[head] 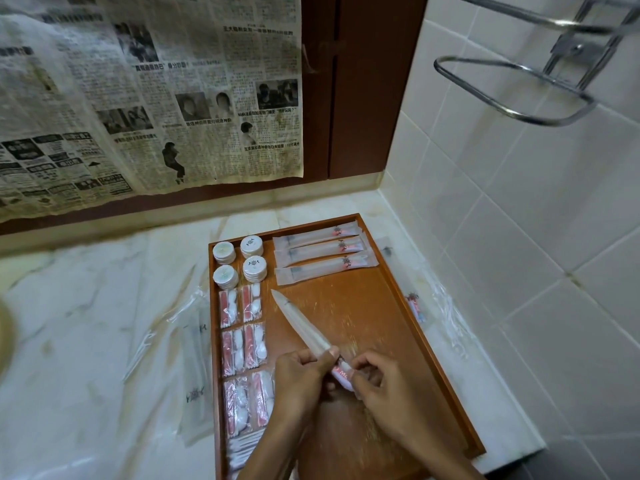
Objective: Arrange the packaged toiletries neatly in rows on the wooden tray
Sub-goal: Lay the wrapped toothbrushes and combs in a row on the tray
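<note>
Where tile meets marble counter (86,306): wooden tray (349,306).

You're seeing dim, warm, even light with soft shadows only. Faint glare sits on the plastic sheeting over the tabletop (104,341). Wide-angle bending curves the tile lines on the wall (519,202); the packet (301,323) looks motion-blurred.
</note>
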Available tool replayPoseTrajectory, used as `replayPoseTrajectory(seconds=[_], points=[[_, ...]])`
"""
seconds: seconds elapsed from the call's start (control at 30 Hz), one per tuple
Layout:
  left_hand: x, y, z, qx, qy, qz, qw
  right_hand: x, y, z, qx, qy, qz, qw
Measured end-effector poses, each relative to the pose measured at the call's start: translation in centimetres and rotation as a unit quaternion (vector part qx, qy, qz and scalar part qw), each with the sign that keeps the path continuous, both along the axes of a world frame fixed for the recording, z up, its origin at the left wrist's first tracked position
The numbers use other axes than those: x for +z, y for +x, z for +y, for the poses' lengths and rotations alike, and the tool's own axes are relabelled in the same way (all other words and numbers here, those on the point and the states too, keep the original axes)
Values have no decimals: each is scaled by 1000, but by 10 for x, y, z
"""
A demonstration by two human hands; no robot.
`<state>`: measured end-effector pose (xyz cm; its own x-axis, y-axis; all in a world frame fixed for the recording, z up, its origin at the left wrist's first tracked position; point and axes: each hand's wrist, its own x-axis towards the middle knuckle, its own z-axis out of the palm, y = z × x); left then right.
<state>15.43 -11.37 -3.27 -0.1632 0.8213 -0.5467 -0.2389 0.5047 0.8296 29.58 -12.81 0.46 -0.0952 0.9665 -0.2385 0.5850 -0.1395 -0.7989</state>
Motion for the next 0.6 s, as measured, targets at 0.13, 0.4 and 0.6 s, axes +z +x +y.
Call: replayPoseTrajectory(seconds=[0.13, 0.4, 0.6], points=[[3, -6, 1, 31, 2, -74, 997, -1, 1, 7, -148, -254, 301, 907], [2, -8, -2, 59, 4, -101, 993, -4, 4, 6, -165, -306, 372, 861], [-4, -2, -7, 64, 17, -74, 995, -8, -5, 1, -172, -269, 329, 889]])
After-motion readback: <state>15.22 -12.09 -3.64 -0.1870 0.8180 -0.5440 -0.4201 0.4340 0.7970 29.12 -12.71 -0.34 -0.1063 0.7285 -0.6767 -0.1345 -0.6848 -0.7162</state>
